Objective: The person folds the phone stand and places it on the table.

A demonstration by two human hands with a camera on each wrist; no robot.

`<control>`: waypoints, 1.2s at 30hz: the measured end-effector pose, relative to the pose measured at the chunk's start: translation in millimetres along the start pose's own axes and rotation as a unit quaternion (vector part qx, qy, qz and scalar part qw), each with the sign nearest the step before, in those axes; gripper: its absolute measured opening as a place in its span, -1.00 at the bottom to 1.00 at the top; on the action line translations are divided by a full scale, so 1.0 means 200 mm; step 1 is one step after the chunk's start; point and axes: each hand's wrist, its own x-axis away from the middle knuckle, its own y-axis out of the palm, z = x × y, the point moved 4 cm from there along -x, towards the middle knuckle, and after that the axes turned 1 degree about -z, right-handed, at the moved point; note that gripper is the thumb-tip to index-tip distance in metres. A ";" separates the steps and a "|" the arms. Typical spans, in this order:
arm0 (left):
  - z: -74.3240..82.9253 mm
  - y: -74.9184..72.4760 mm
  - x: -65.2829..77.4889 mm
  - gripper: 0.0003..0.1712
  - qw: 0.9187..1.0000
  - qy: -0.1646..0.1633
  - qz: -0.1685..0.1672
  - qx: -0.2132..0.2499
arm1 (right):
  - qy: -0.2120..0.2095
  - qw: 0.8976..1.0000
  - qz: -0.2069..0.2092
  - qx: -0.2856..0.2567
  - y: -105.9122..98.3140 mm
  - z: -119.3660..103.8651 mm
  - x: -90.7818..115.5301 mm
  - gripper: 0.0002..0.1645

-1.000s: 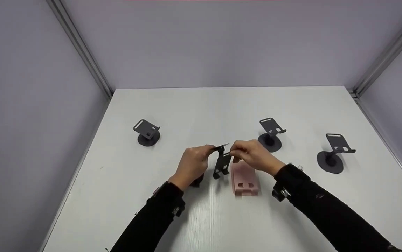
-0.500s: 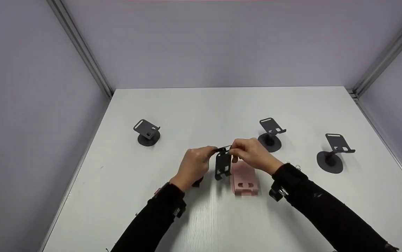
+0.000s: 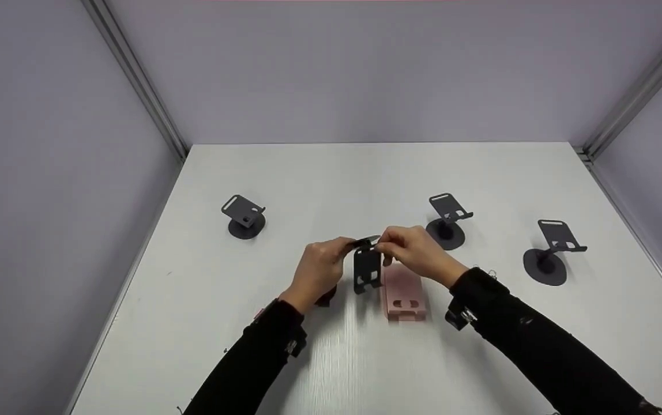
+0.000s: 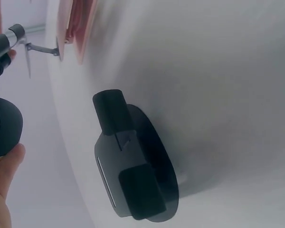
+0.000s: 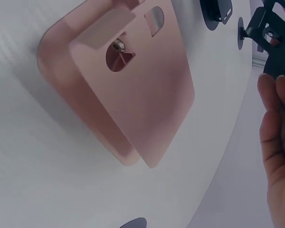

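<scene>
Centrally, the fingers of both my hands are clamped on one matte dark-grey phone stand (image 3: pixel 367 264), apparently metal: my left hand (image 3: pixel 319 268) pinches the rim of its round, disc-shaped base (image 4: pixel 7 127), while my right hand (image 3: pixel 414 251) pinches the upper edge of its rectangular plate. I hold the stand above the smooth white counter (image 3: pixel 331 184), plate hanging down, cut-outs and hooked lips lowermost. For good control, I judge, my left fingers should steady the base while my right fingers guide the plate with light, even pressure about its joint. Just beside it lies a folded pale-pink stand (image 3: pixel 403 285) with rounded corners. Below my left wrist rests a folded dark stand (image 4: pixel 128 175), its lips broad and flat. Farther out, three dark-grey stands (image 3: pixel 447 208) rise from circular bases, their plates tilted.
</scene>
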 end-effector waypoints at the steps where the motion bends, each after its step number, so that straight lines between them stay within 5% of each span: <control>1: 0.00 0.00 0.00 -0.88 1.000 -0.002 0.001 0.003 | -0.002 1.000 0.001 0.000 0.00 0.00 0.00 -0.85; 19: -0.07 -0.03 0.00 -0.85 0.999 -0.031 0.007 0.009 | -0.015 0.998 -0.053 0.013 0.05 0.02 0.02 -0.90; 36: -0.06 -0.03 -0.01 -0.86 0.999 -0.018 0.027 -0.002 | -0.027 0.996 -0.079 0.024 0.11 0.06 0.05 -0.88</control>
